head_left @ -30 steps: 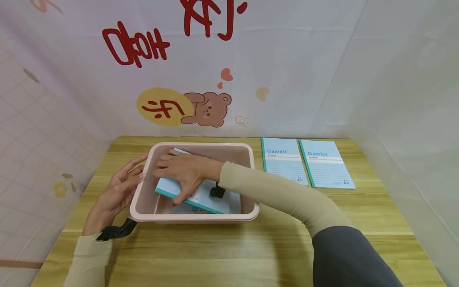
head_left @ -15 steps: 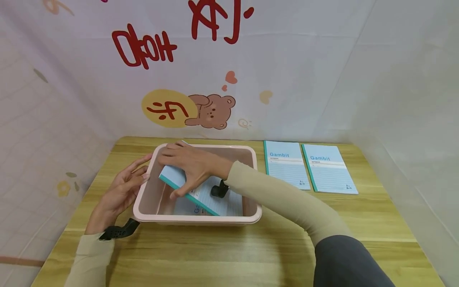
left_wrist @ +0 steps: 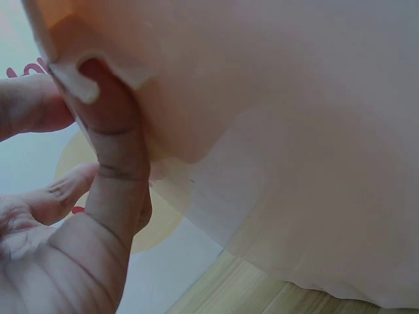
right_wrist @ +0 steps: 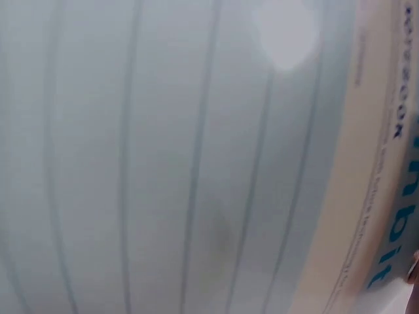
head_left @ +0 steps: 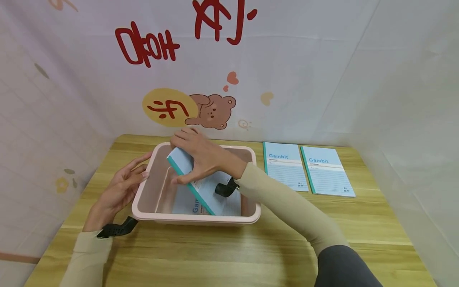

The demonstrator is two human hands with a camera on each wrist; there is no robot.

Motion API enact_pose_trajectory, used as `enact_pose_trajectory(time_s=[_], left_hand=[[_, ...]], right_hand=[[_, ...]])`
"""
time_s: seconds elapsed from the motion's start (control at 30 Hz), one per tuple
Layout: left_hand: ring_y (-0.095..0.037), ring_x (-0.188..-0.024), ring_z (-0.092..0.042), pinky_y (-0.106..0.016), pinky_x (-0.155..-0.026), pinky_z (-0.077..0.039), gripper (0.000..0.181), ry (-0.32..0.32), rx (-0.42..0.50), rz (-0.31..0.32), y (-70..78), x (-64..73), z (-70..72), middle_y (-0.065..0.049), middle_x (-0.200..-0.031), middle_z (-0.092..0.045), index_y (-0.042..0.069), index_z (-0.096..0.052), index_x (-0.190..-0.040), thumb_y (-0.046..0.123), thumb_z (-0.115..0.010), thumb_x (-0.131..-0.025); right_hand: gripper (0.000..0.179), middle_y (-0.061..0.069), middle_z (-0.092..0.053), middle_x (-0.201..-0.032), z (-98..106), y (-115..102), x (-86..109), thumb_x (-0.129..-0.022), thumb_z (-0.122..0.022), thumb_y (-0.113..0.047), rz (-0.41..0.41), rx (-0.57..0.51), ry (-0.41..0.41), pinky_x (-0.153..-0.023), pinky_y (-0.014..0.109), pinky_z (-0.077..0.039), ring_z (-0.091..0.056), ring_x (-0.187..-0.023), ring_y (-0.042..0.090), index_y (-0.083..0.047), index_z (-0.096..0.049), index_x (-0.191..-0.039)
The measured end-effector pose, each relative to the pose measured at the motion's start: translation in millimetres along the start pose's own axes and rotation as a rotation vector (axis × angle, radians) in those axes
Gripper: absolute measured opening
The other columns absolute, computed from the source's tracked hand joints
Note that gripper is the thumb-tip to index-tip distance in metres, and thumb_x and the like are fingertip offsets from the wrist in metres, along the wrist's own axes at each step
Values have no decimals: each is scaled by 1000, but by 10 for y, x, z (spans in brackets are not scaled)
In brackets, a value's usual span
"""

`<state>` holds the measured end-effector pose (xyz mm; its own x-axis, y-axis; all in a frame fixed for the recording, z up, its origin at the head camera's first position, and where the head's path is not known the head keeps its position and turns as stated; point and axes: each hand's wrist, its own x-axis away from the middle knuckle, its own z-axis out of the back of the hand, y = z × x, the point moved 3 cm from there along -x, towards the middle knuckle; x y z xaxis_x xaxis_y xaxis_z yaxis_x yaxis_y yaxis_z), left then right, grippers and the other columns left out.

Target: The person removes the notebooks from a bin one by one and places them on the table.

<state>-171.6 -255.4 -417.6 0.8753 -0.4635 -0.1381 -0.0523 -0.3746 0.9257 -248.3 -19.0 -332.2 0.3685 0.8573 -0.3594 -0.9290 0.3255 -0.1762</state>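
Observation:
My right hand [head_left: 201,153] grips a light blue notebook [head_left: 208,193] with a green spine, thumb at the spine side and fingers over the far edge. This notebook is tilted inside a pale pink plastic bin [head_left: 193,218], its left end raised to about the rim. Under it, another notebook [head_left: 182,202] lies on the bin's floor, partly covered. My left hand [head_left: 122,185] holds the bin's left rim; in the left wrist view the thumb [left_wrist: 118,157] hooks over the edge of the bin wall [left_wrist: 294,131]. Lined notebook cover [right_wrist: 170,163] fills the right wrist view.
Two more Gambit notebooks, a nearer-to-bin one [head_left: 285,167] and a farther one [head_left: 328,171], lie side by side right of the bin on the wooden table [head_left: 229,255]. A printed cloth backdrop [head_left: 301,71] rises behind the table and along both sides.
My right hand has moved up and slightly right, lifting the left end of the notebook and turning it, so more of the notebook beneath shows. The left hand stays on the rim.

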Motion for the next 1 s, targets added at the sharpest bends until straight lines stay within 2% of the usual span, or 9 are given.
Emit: enact_pose_trajectory(time_s=[0.13, 0.33, 0.6, 0.77, 0.9, 1.0], left_hand=[[-15, -108, -70, -30, -83, -63, 60, -8, 5, -4, 28, -6, -8, -5, -130, -63, 10, -25, -162, -9, -36, -106], [-16, -106, -70, -31, -81, -63, 61, -11, 18, -15, 34, -16, -1, -7, -128, -65, 7, -24, -162, -11, -37, -105], [-17, -107, -71, -31, -80, -63, 61, -17, 45, -10, 11, -3, 8, -8, -130, -64, 7, -23, -162, -11, -35, -105], [-17, -107, -71, -31, -81, -63, 61, -9, 43, -10, 5, 2, 11, -8, -130, -64, 7, -23, -162, -11, -36, -105], [-16, -107, -71, -30, -81, -63, 61, -5, 33, -4, 5, 2, 11, -8, -130, -64, 7, -23, -162, -10, -37, -105], [-16, -107, -71, -30, -81, -63, 61, -6, 32, -1, 11, 4, 11, -8, -131, -63, 8, -22, -162, -10, -37, -105]], right_hand=[[69, -4, -54, -109, 131, 24, 56, -72, -70, -73, -88, 19, 69, -96, 39, -34, -44, -110, 13, -19, -53, -112], [68, -2, -58, -116, 392, 55, 141, -74, -70, -68, -200, 20, 166, -102, 46, -35, -46, -112, 16, -17, -55, -115], [64, -1, -56, -103, 776, 101, 234, -76, -71, -65, -308, 33, 242, -100, 43, -36, -49, -109, 17, -15, -55, -111], [66, 3, -56, -101, 1054, 148, 330, -77, -72, -64, -397, 7, 264, -92, 40, -36, -49, -100, 19, -11, -54, -113], [69, 7, -56, -101, 1271, 227, 443, -77, -70, -63, -471, -25, 285, -89, 40, -36, -47, -102, 23, -10, -54, -118], [66, 9, -52, -96, 1417, 295, 546, -78, -68, -61, -504, -74, 323, -82, 38, -37, -47, -96, 24, -9, -53, -115]])
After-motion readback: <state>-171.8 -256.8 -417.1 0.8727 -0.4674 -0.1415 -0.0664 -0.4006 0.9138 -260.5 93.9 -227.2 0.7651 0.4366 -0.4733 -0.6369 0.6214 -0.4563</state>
